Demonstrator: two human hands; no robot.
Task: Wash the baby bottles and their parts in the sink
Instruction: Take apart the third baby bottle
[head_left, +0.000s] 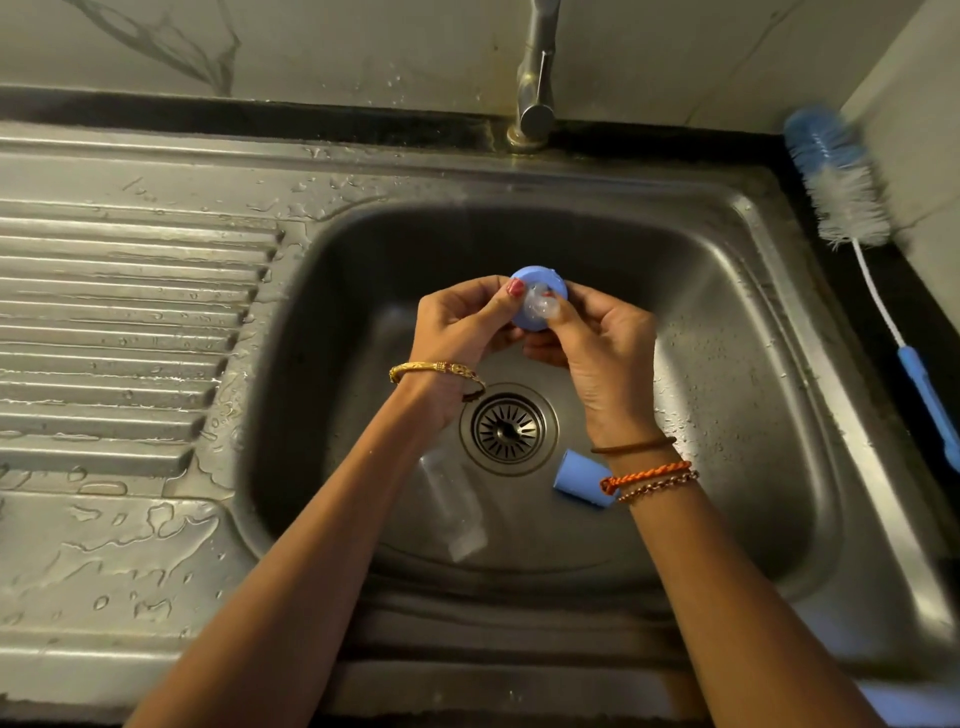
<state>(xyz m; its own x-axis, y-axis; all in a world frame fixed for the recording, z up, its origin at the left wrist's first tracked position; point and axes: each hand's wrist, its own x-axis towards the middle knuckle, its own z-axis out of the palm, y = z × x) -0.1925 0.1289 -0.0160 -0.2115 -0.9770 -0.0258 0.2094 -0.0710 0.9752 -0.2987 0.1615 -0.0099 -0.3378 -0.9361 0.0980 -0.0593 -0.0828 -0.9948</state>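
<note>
Over the sink (769, 291), above the drain (508, 427), both hands meet on a blue collar (524, 275) with a clear teat (540, 306) in its middle. Left hand (462, 332) pinches the collar from 9 o'clock, thumb on its face; right hand (597, 348) grips it from 3 o'clock, fingers curled at the teat. On the basin floor a clear bottle (454, 509) lies at 7 o'clock of the drain, partly under the left forearm, and a blue cap (579, 480) lies on its side at 4 o'clock, beside the right wrist. A brush (841, 192) rests on the counter at 2 o'clock, outside the basin. Tap (537, 78) stands at 12; wet drainboard (114, 332) at 9.
</note>
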